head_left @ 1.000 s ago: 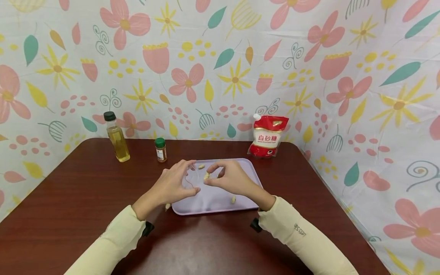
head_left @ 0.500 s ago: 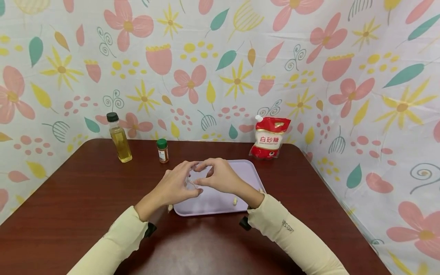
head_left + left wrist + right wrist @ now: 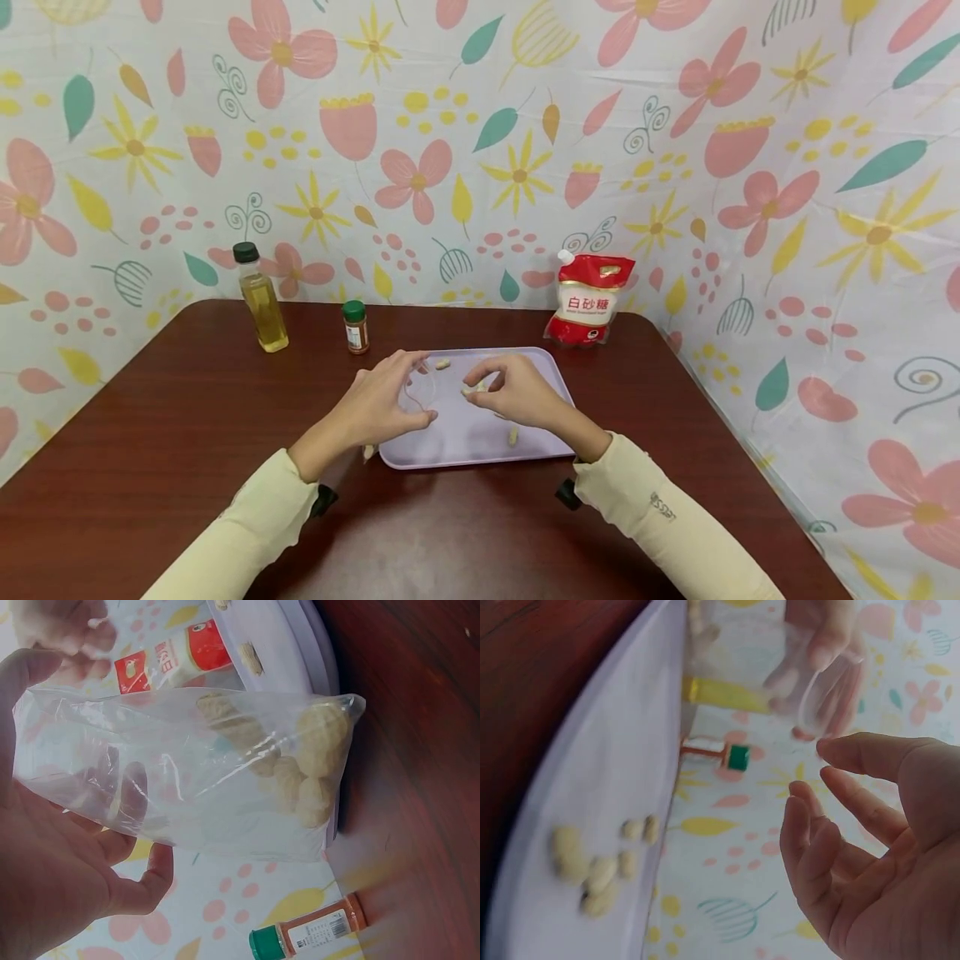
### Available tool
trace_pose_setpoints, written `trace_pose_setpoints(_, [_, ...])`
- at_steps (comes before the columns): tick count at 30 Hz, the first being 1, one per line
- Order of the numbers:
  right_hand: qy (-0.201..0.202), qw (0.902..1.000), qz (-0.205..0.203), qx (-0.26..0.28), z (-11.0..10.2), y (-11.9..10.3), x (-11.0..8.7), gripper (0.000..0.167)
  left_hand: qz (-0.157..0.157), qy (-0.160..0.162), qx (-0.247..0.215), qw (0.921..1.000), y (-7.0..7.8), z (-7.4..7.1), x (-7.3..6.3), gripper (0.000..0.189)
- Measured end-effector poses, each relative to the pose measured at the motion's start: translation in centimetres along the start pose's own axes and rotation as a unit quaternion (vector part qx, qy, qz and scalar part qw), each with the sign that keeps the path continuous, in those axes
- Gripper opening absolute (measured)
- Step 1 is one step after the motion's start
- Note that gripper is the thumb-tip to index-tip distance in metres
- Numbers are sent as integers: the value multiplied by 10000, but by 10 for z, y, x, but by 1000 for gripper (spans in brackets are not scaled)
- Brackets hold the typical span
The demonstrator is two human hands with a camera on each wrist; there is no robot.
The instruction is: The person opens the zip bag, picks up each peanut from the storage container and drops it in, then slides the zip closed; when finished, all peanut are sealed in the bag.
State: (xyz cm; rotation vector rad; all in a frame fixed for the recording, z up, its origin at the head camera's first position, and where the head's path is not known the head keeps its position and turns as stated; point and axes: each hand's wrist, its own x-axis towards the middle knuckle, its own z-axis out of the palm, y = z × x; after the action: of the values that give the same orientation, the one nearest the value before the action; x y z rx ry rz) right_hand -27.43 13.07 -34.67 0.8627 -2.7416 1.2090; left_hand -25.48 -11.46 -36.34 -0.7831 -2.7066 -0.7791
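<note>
My left hand (image 3: 371, 404) holds a clear plastic bag (image 3: 187, 765) at its mouth, fingers and thumb spread along the rim. Several peanuts (image 3: 322, 739) in their shells lie at the bottom of the bag. To the right, my right hand (image 3: 521, 396) is over the lilac tray (image 3: 450, 452), its thumb and fingers bent with a gap between the tips. The right wrist view shows nothing between those fingers (image 3: 855, 802). Loose peanuts (image 3: 570, 855) lie on the tray; in the head view one peanut (image 3: 513, 436) is near its front edge and another peanut (image 3: 442, 364) near the back.
At the back left of the dark wooden table (image 3: 187, 400) stand an oil bottle (image 3: 264, 308) and a small green-capped spice jar (image 3: 356, 327). A red and white sugar pouch (image 3: 587, 302) stands at the back right. A flowered cloth (image 3: 480, 167) hangs behind.
My right hand has brought a peanut to the bag's mouth, then drawn back to the right with the peanut gone from its fingers. The left hand stays nearly in place with the bag.
</note>
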Motion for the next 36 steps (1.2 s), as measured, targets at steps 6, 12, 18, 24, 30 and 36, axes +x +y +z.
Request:
trace_pose_setpoints(6, [-182, 9987, 132, -454, -8, 32, -6, 14, -5, 28, -31, 10000, 0, -1, -1, 79])
trace_pose_setpoints(12, [-541, 9943, 540, -744, -15, 60, -3, 18, -23, 19, -65, 10000, 0, -2, -2, 79])
trace_pose_setpoints(18, [-715, 9897, 929, -820, -16, 74, -2, 15, -30, 14, -51, 10000, -1, -1, -2, 79])
trace_pose_setpoints(24, [-804, 9857, 1117, -974, -13, 78, 1, 13, -40, 58, -43, 10000, -3, 0, -2, 78])
trace_pose_setpoints(30, [-828, 9833, 1155, -1135, -10, 79, 1, 11, 11, 55, 9, 10000, -3, 0, -3, 78])
trace_pose_setpoints(36, [-829, 9817, 1178, -1242, -7, 78, 1, 8, 5, 42, 37, 10000, -3, 1, -2, 79])
